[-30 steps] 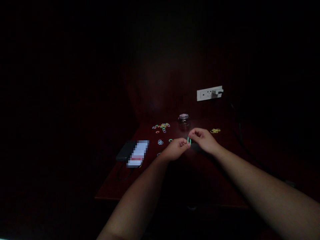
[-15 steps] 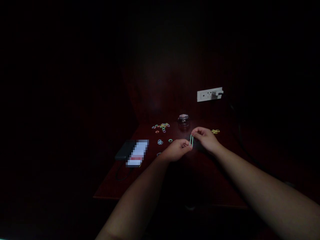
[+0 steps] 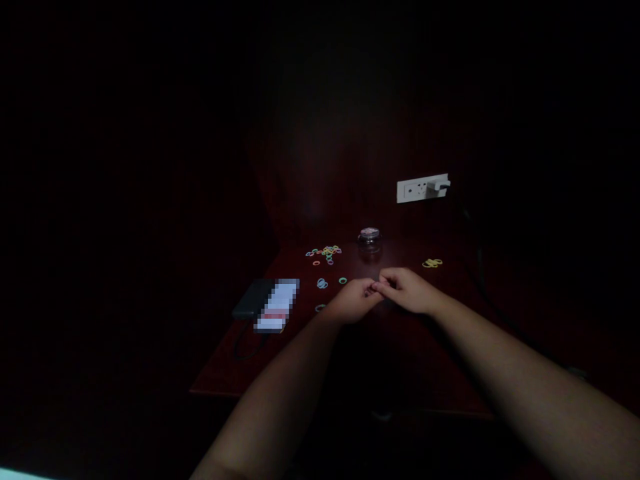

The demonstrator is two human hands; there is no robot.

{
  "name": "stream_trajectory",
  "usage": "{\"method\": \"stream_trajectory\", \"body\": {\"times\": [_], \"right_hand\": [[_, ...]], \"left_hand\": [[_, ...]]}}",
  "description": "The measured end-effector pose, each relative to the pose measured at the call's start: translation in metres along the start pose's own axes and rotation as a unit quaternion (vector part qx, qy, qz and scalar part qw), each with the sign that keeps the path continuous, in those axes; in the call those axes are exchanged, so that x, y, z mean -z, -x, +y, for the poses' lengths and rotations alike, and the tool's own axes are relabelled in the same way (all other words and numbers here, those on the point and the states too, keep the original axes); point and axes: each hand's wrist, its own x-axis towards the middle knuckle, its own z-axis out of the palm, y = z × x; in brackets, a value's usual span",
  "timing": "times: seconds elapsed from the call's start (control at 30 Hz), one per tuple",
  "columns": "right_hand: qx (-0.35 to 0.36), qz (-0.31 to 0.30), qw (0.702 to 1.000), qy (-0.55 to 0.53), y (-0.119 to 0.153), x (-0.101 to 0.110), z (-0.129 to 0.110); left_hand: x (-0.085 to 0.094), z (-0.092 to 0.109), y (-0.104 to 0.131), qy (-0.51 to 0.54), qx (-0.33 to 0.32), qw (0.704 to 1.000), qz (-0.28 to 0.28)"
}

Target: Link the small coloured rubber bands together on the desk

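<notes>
left hand (image 3: 356, 300) + right hand (image 3: 410, 292) touching at fingertips above bench (image 3: 225, 373) | grip, both: fingers bent in, can't tell if holding anything | green band (image 3: 343, 283) on bench, just beside left hand | blue bands (image 3: 322, 284) farther left | yellow bands (image 3: 433, 264) past right hand | jar (image 3: 370, 240) upright on bench beyond both hands

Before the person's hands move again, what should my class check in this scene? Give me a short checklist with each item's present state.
1. Hands in view: ok; left hand and right hand meet at the fingertips.
2. Any band between them visible: cannot tell; the fingers hide it.
3. Yellow bands apart from the mixed-colour pile: ok.
4. Blue bands apart from the loose green band: ok.
5. Jar upright: ok.
6. Lighting: not ok; much of the view is dark.
</notes>
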Motion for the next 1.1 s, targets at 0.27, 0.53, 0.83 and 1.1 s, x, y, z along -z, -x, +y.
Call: {"method": "stream_trajectory", "body": {"times": [0.27,0.53,0.83,1.1], "right_hand": [[0.003,0.051,0.998,-0.022,-0.005,0.006,0.009],[-0.057,0.175,0.972,-0.147,-0.004,0.017,0.016],[-0.01,-0.015,0.998,-0.055,-0.001,0.001,0.008],[-0.033,0.071,0.992,-0.103,-0.003,0.007,0.013]], "left_hand": [[0.007,0.004,0.003,0.008,-0.028,0.998,-0.058],[0.003,0.008,0.011,-0.09,0.002,0.986,-0.141],[0.002,0.005,0.001,0.001,-0.007,0.998,0.055],[0.003,0.014,0.003,0.061,-0.021,0.998,-0.02]]}}
